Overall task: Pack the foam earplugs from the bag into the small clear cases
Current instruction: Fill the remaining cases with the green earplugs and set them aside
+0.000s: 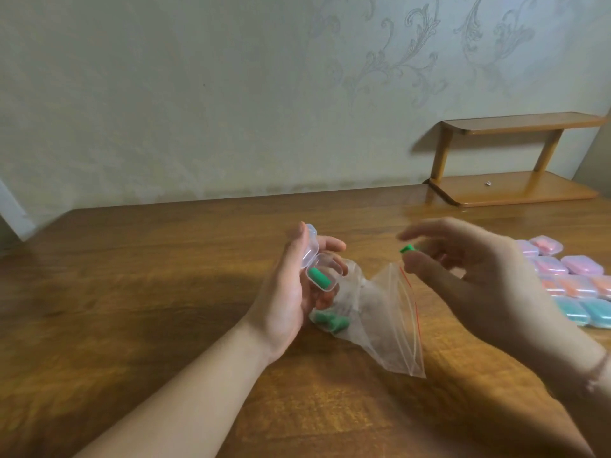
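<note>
My left hand [291,285] holds a small clear case [322,272] above the table, lid flipped up, with one green foam earplug [318,278] lying inside. To its right, my right hand [469,276] pinches a second green earplug [407,249] between thumb and fingers, apart from the case. Below and between both hands lies a clear zip bag [386,328] with a red strip at its mouth. A few green earplugs [330,322] sit in the bag's left corner, partly hidden by my left hand.
Several closed cases [572,279] filled with pink, orange and teal earplugs are grouped at the table's right edge. A low wooden two-tier shelf [509,190] stands at the back right against the wall. The brown wooden table [165,259] spreads left and toward me.
</note>
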